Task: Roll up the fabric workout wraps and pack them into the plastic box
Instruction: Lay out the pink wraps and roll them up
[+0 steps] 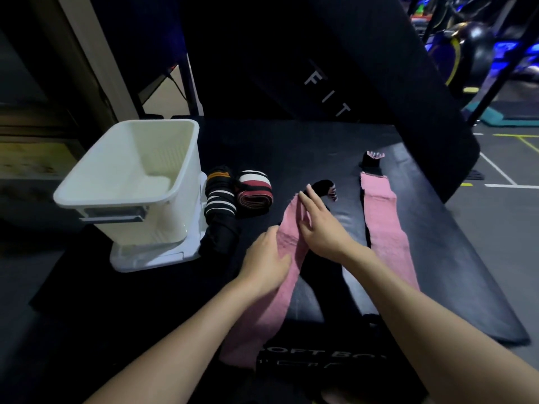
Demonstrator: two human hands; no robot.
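we see two pink fabric wraps laid out flat on a black padded surface (320,135) that fills the middle of the frame; the nearer pink wrap (287,275) runs from the lower centre up toward the middle, ending in a black strap end (322,186); the second pink wrap (388,228) lies to its right, apart from it, with its own black end toward the upper right; our left hand (267,265) rests on the left edge of the nearer wrap, fingers fairly straight and pressed against the cloth; our right hand (319,225) lies over the upper part of the same wrap with fingers stretched forward, the tips reaching near the black end; neither hand is curled round anything that we can make out; in the left of the frame stands a white plastic box (96,188), open at the top with nothing visible inside, set on a white lid or tray (151,259); just to the right of the box lie a black wrap with white and orange stripes (218,199), touching the box side, and a rolled wrap in red, white and black (255,192)
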